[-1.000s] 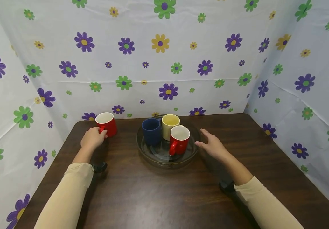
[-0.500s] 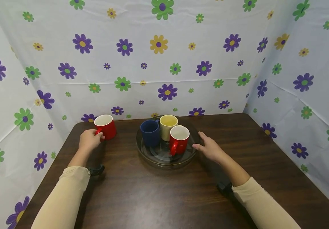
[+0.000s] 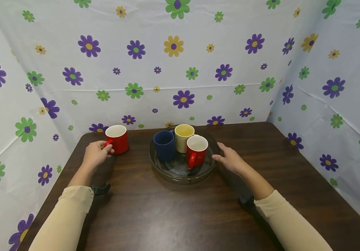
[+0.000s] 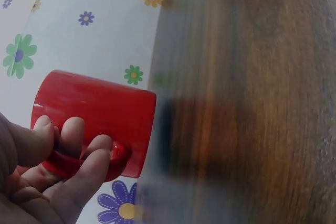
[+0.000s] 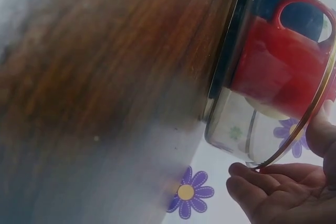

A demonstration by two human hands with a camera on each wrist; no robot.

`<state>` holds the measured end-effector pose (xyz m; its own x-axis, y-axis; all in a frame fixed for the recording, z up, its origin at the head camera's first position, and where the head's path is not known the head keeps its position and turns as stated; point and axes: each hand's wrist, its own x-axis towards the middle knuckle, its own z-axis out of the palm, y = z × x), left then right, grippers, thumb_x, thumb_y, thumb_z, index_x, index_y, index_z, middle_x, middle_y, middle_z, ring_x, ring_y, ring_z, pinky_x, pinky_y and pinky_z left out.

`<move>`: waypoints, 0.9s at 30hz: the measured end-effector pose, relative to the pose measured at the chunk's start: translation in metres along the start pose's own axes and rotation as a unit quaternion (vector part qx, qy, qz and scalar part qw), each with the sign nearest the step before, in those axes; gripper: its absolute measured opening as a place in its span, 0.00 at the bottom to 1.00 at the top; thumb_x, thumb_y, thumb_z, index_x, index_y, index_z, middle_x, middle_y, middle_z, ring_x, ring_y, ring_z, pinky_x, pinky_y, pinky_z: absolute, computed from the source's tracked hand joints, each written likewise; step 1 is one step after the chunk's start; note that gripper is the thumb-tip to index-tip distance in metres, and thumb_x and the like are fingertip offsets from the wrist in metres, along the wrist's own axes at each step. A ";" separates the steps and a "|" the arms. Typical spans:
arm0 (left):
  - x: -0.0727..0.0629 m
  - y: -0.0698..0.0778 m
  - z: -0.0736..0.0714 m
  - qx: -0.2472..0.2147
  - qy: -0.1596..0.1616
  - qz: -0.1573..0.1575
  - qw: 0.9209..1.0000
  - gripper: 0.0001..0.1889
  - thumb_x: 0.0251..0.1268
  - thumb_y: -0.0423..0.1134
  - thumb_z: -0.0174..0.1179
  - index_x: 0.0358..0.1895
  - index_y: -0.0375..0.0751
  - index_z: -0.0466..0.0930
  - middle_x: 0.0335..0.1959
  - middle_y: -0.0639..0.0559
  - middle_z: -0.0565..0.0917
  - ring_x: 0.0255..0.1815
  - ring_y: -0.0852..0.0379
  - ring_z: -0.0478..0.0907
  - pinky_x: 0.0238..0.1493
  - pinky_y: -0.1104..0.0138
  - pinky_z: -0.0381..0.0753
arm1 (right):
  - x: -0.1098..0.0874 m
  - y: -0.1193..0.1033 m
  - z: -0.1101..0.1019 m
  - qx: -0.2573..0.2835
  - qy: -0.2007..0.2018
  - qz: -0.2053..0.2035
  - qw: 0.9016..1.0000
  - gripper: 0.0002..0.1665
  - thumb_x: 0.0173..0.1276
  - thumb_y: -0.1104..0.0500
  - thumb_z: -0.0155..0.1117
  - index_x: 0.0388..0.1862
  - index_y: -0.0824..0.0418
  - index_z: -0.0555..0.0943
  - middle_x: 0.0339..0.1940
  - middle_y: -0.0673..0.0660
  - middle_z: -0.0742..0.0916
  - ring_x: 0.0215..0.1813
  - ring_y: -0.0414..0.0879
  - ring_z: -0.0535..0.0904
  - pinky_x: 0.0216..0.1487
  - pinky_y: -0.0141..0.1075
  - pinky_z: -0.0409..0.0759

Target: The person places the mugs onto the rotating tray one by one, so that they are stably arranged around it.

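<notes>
My left hand (image 3: 96, 153) holds a red mug (image 3: 119, 141) with a white inside by its handle, at the table's far left. The left wrist view shows thumb and fingers curled round that handle. The mug is upright; I cannot tell if its base touches the table. In the middle stands a round clear glass dish (image 3: 167, 176). Inside it are a blue mug (image 3: 165, 148), a yellow mug (image 3: 181, 141) and a second red mug (image 3: 195, 153), its handle towards me. My right hand (image 3: 230, 160) is at the dish's right rim, fingers fairly straight against its outside, thumb near the rim.
The dark wooden table (image 3: 167, 216) carries all of this. Behind it and along both sides hangs a white flowered cloth (image 3: 155, 55), close to the table's far edge. A dark band sits on the left wrist (image 3: 101, 189).
My left hand has shifted slightly left, and the mug's handle has turned left with it. That mug has come a little nearer. The right hand and the dish stay about where they were.
</notes>
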<state>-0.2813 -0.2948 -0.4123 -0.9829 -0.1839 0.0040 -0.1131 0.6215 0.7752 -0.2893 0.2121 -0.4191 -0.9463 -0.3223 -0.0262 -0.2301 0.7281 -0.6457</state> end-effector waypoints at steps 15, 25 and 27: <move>-0.022 0.028 -0.023 -0.010 -0.053 0.066 0.996 0.22 0.79 0.44 0.54 0.59 0.25 0.78 0.43 0.37 0.89 0.39 0.53 0.88 0.49 0.63 0.86 | 0.003 0.001 -0.003 -0.004 -0.004 0.007 1.000 0.42 0.78 0.56 0.60 0.79 0.75 0.53 0.78 0.74 0.60 0.78 0.71 0.56 0.75 0.63 0.55; -0.045 0.054 -0.031 -0.049 -0.089 0.109 0.989 0.20 0.78 0.41 0.57 0.57 0.24 0.78 0.40 0.38 0.89 0.39 0.58 0.87 0.42 0.71 0.86 | 0.007 0.003 -0.006 -0.001 -0.013 0.005 1.000 0.41 0.79 0.57 0.59 0.79 0.73 0.54 0.78 0.75 0.62 0.76 0.72 0.58 0.74 0.64 0.58; -0.048 0.058 -0.031 -0.060 -0.095 0.121 0.986 0.19 0.77 0.40 0.58 0.57 0.23 0.78 0.40 0.38 0.89 0.38 0.60 0.87 0.43 0.69 0.87 | 0.008 0.004 -0.006 0.001 -0.015 0.005 1.000 0.41 0.79 0.57 0.59 0.79 0.73 0.54 0.78 0.74 0.61 0.76 0.72 0.58 0.73 0.64 0.59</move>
<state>-0.2365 -0.2739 -0.3483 -0.9898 0.1121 0.0878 0.1345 0.5333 0.8352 -0.2990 0.2159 -0.4171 -0.9412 -0.3332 -0.0566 -0.2198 0.7306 -0.6464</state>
